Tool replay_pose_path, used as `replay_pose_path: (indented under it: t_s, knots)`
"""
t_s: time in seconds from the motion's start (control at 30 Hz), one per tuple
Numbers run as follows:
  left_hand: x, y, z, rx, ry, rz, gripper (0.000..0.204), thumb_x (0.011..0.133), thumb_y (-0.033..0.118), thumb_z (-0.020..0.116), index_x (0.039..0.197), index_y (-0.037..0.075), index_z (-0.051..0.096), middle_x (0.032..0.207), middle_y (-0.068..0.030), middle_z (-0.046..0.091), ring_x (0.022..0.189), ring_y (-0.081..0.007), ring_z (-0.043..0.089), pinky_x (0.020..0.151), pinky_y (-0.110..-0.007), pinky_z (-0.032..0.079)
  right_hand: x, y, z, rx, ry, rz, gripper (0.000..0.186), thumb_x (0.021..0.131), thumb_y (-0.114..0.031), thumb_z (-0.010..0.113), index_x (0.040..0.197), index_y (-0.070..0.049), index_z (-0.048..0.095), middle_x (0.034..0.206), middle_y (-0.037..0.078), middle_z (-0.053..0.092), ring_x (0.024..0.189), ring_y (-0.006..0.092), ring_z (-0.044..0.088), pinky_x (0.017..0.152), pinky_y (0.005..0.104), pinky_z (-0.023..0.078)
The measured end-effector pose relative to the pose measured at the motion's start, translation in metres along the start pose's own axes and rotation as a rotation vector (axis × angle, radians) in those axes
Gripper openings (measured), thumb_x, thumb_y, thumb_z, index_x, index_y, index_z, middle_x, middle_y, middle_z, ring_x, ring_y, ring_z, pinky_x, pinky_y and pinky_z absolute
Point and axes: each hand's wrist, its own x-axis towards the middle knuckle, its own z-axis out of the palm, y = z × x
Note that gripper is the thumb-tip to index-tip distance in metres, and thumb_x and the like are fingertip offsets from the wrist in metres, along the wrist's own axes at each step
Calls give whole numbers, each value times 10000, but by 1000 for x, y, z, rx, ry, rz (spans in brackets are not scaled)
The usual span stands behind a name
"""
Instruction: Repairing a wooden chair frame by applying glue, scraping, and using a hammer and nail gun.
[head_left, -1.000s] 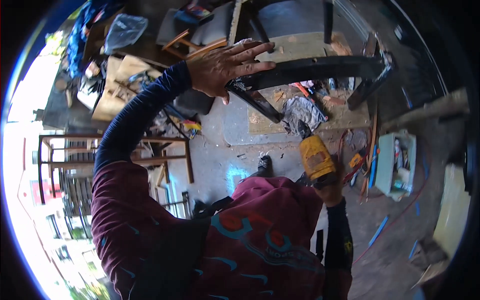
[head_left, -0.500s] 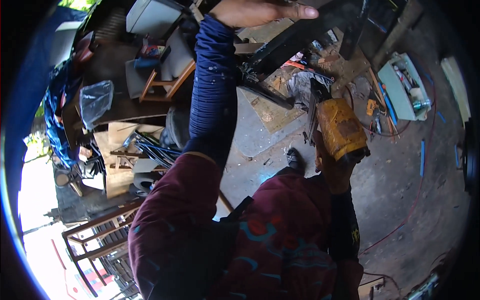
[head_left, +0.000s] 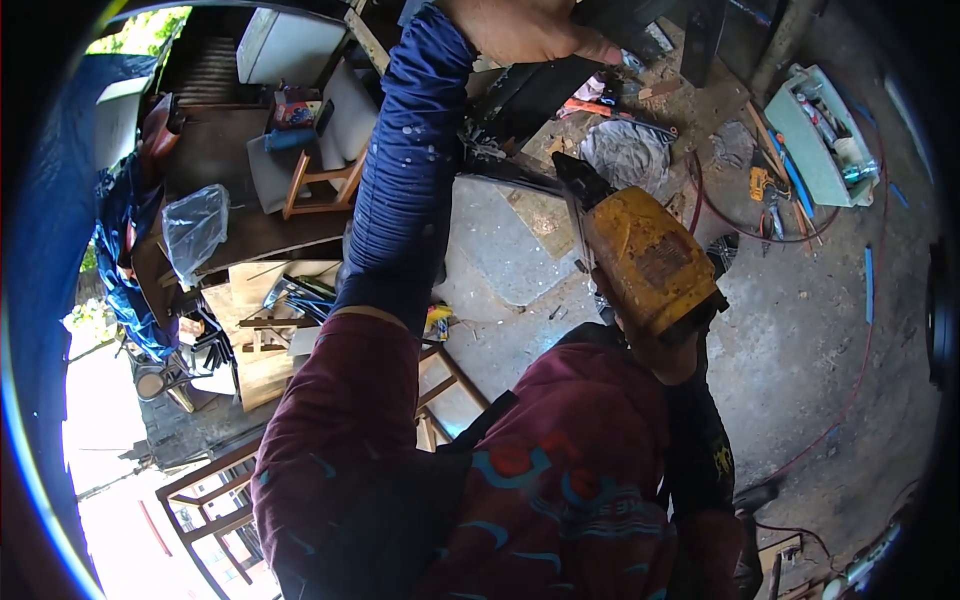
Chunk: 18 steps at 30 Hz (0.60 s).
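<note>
Yellow nailer has swung L vs. prev. frame, R hand grip wrapped round it, axis diag., nose up-L twd black furniture frame, L hand nearer that, its grip cut off, can't tell.

A pale-green box, a blue strip and a red hose lie at right on the grey floor.

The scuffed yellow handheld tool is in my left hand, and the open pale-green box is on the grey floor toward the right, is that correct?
Not quite: the head view shows the scuffed yellow handheld tool in your right hand, not your left hand. The open pale-green box is on the grey floor toward the right, as you say.
</note>
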Motion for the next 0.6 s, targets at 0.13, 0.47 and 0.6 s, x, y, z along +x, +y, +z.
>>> replay_pose_path:
  t_s: [0.13, 0.47, 0.6]
  knots:
    - [-18, -4, -2, -457, 41, 206, 994, 904, 305, 901, 1648, -28, 331, 1549, -250, 569, 1398, -371, 567, 1109, -463, 506, -1, -5, -17, 39, 32, 74, 438, 1018, -104, 689, 1455, -95, 653, 1384, 85, 715, 1268, 219, 684, 1048, 385, 543]
    - [-106, 27, -26, 448, -335, 168, 1579, 422, 384, 1066, 1728, 310, 183, 1784, -216, 91, 1597, -470, 261, 1303, -561, 343, 20, -4, -102, -199, 297, -92, 266, 944, -52, 814, 1181, 27, 722, 1141, 105, 790, 1048, 232, 761, 941, 392, 576]
    - [-97, 27, -22, 451, -353, 237, 1641, 362, 410, 1083, 1727, 309, 176, 1781, -233, 20, 1607, -468, 239, 1293, -549, 360, 18, 0, -94, -226, 337, -119, 230, 936, -37, 814, 1152, 6, 746, 1116, 110, 792, 1031, 264, 764, 918, 421, 579]
